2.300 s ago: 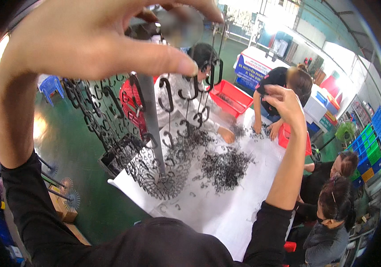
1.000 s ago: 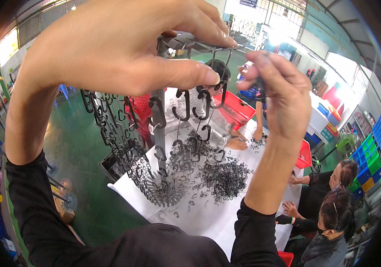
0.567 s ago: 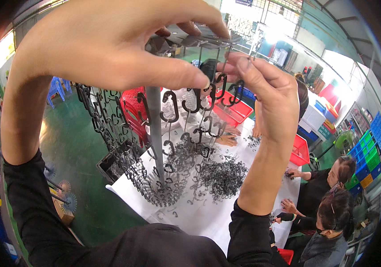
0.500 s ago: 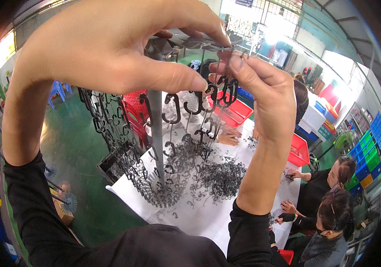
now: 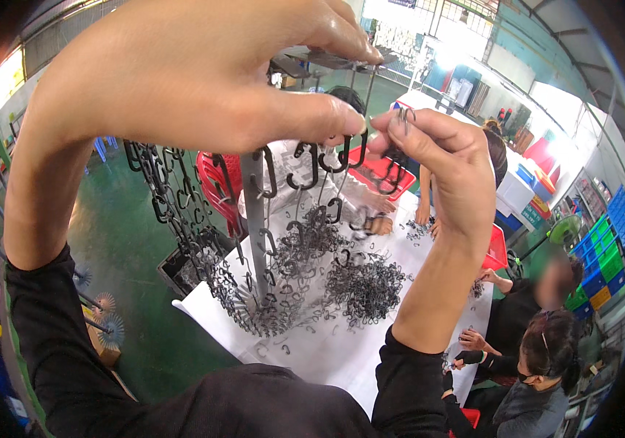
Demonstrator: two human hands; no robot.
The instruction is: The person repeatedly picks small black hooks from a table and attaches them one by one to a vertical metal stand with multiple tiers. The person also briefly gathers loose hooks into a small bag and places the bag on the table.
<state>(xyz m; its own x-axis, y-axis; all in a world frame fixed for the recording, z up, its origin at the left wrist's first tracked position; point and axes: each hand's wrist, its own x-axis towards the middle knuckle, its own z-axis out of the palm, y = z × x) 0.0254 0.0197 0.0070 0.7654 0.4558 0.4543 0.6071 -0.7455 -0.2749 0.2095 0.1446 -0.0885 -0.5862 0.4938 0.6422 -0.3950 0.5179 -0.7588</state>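
My left hand arches over the top of a hanging rack, its thumb and fingers apart. The fingertips reach the rack's upper edge, and the thumb tip is beside a black C-shaped hook. Around a grey metal post, many such hooks hang on thin wires in long strands. To the right, my right hand pinches the bent top of a thin wire between thumb and fingers. Black hooks, blurred, dangle below that hand, apart from the rack.
A white-covered table below holds a pile of loose black hooks. Red baskets stand at its far side. Co-workers sit at the right, and another person's hands rest across the table. A black crate is beyond the strands.
My right hand has moved slightly right and down, away from my left hand, carrying the wire and its hooks. My left thumb has shifted right and up, and the hanging strands have moved a little.
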